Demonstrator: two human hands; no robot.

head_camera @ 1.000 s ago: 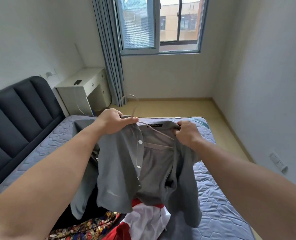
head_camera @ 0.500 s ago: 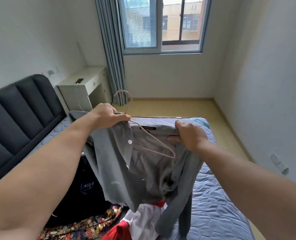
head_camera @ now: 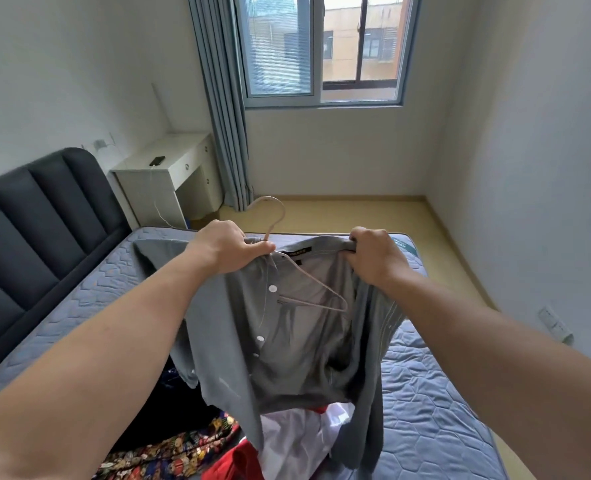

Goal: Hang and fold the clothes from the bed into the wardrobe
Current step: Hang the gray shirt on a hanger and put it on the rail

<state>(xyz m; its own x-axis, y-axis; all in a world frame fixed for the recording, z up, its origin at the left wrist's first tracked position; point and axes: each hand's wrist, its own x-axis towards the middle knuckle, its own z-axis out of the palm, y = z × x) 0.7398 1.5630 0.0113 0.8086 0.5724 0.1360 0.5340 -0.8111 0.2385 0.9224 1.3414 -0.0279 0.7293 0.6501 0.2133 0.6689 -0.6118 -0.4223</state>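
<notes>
Your left hand grips the grey shirt by its collar, together with the neck of the pink hanger (its hook pokes up above your knuckles). Your right hand clutches the collar's other side. The shirt hangs open above the bed, over a pile of clothes.

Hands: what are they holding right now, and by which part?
Both hold the grey shirt at its collar: left hand grips one side, apparently with the hanger neck; right hand grips the other side.
</notes>
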